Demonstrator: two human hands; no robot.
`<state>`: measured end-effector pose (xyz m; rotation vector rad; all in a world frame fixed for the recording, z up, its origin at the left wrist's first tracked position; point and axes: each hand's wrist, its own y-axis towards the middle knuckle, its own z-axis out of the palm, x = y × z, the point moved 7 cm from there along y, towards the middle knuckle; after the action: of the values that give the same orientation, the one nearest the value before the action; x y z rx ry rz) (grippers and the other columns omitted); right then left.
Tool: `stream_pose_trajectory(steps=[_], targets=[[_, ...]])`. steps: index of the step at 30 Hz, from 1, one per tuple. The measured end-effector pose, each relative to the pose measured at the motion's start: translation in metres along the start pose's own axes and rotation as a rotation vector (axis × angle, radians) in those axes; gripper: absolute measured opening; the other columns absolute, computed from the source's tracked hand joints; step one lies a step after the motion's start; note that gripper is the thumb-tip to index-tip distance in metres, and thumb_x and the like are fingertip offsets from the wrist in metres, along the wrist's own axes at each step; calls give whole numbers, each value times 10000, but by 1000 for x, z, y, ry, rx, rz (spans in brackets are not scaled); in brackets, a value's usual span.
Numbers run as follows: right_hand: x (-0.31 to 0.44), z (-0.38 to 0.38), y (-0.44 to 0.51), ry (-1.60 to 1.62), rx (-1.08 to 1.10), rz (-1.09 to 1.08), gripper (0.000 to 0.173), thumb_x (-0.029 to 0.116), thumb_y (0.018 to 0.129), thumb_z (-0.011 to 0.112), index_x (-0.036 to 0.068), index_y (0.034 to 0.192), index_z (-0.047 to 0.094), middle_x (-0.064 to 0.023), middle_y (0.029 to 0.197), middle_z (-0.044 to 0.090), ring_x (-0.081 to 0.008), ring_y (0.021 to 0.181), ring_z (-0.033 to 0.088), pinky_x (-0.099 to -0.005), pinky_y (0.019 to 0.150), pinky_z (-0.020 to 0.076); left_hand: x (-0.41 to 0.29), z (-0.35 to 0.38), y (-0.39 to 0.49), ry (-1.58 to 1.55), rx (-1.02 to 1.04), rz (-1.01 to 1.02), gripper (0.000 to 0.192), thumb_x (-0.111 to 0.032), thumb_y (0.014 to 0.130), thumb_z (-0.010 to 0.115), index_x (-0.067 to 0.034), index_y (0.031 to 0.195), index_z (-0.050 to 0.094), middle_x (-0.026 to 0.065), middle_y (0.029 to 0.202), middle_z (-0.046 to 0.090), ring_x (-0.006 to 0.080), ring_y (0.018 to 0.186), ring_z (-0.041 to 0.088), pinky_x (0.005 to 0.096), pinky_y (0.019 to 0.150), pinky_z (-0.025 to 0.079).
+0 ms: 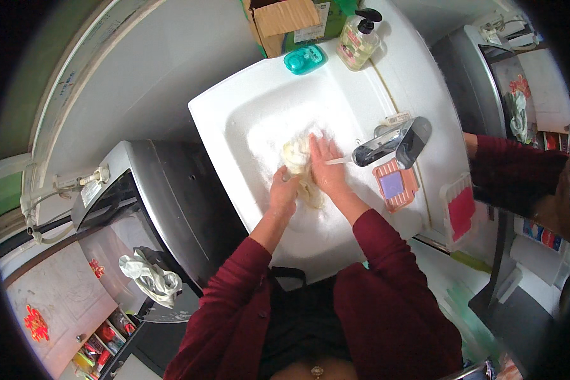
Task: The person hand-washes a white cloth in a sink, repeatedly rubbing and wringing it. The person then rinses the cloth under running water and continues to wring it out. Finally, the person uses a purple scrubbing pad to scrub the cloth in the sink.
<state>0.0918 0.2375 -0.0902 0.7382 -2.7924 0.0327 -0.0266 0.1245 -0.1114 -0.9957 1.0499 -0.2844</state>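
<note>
A wet, pale yellow cloth (296, 153) lies bunched in the white sink basin (247, 118), under and between my hands. My left hand (283, 191) grips its near left side with thumb and fingers. Flat against the cloth's right side, my right hand (327, 164) has its fingers stretched out and slightly apart; its thumb is hard to make out. From the chrome faucet (384, 145) a thin stream of water (338, 161) runs onto the back of my right hand. Whitish, glaring water or suds surround the cloth.
On the sink's rim are a teal soap box (305, 60), a pump bottle (357, 42) and a pink soap dish (408, 192) with purple soap (391, 185). A cardboard box (285, 23) stands behind. Left is a grey washing machine (166, 199); a mirror (513, 118) hangs right.
</note>
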Motion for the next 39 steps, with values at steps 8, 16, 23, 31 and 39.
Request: stream_pose_trajectory(steps=[8, 16, 23, 31, 39], targets=[[7, -39, -6, -26, -160, 40, 624, 74, 787, 607, 152, 1391, 474, -139, 1374, 501, -335, 1126, 548, -460, 922, 454, 20, 19, -40, -106, 199, -371, 647, -408, 1015, 437, -85, 1522, 198, 134, 1477, 374, 346, 1255, 482, 584, 1038, 362], [44, -46, -43, 815, 41, 314, 403, 253, 889, 625, 34, 1203, 500, -224, 1104, 612, -430, 1017, 583, -486, 845, 470, 0, 54, 10, -652, 360, -499, 569, -606, 974, 396, -101, 1115, 619, 101, 1128, 648, 279, 1107, 575, 445, 1018, 431], [71, -63, -56, 804, 15, 151, 338, 317, 895, 632, 44, 1078, 550, -194, 968, 646, -423, 884, 620, -471, 745, 491, -1, 39, 19, -372, 814, -42, 390, -358, 1035, 425, -65, 1266, 538, 80, 1118, 639, 217, 1007, 622, 370, 872, 526], [4, -26, 20, 288, 90, 143, 195, 254, 932, 546, 118, 1063, 593, -174, 1054, 635, -384, 970, 604, -473, 802, 491, 0, 19, 11, -419, 245, -183, 425, -335, 1056, 358, -69, 1382, 421, 105, 1321, 513, 259, 1124, 575, 433, 989, 475], [29, -4, 3, -37, 205, -234, 518, 250, 870, 596, 240, 1380, 503, -179, 1424, 443, -381, 1199, 512, -509, 961, 451, 10, -10, 5, -315, 140, -197, 435, -144, 997, 407, -125, 1421, 312, 122, 1210, 521, 254, 1008, 554, 427, 799, 491]])
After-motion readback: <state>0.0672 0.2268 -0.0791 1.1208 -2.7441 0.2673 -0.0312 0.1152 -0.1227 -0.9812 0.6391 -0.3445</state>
